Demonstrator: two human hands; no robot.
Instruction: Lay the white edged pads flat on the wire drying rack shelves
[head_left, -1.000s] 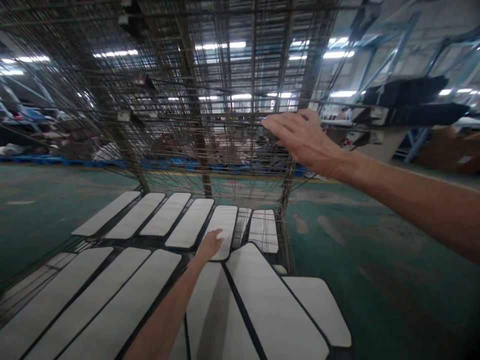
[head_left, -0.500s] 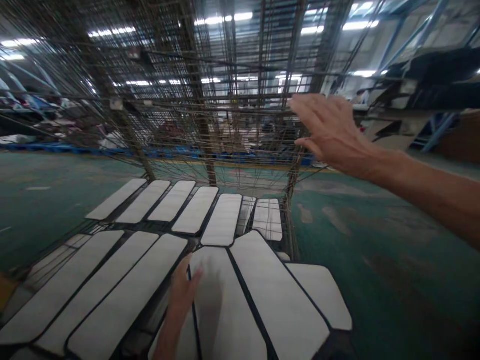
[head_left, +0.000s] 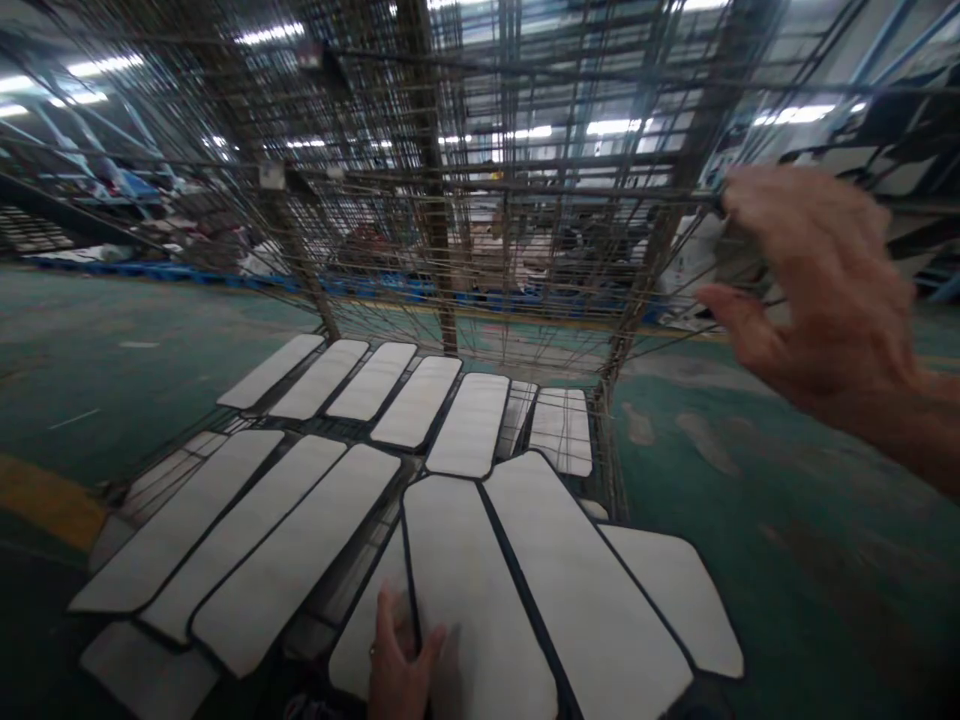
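My left hand [head_left: 405, 660] is low in the view, thumb and fingers apart, over the edge between two white panels. One is the long rounded white panel [head_left: 472, 580] under the thumb; the other is a partly covered white panel [head_left: 367, 640] to its left. Whether the fingertips press on them I cannot tell. On the right, my right hand [head_left: 817, 280] is raised and slightly blurred, its thumb spread away from the fingers. Its fingertips are close to the end of a rod of the upright wire mesh rack [head_left: 480, 190]; contact is unclear.
More white panels with dark edges, such as this panel [head_left: 585, 570], lie in two rows on the lower wire rack [head_left: 360, 570]. Tilted mesh layers rise behind them. Around is green floor [head_left: 720, 480]; blue pallets [head_left: 375, 285] with piled material stand farther back.
My view has turned a little left. My left hand has come down and nearer to me along the panels. The right hand has moved right and looks closer.
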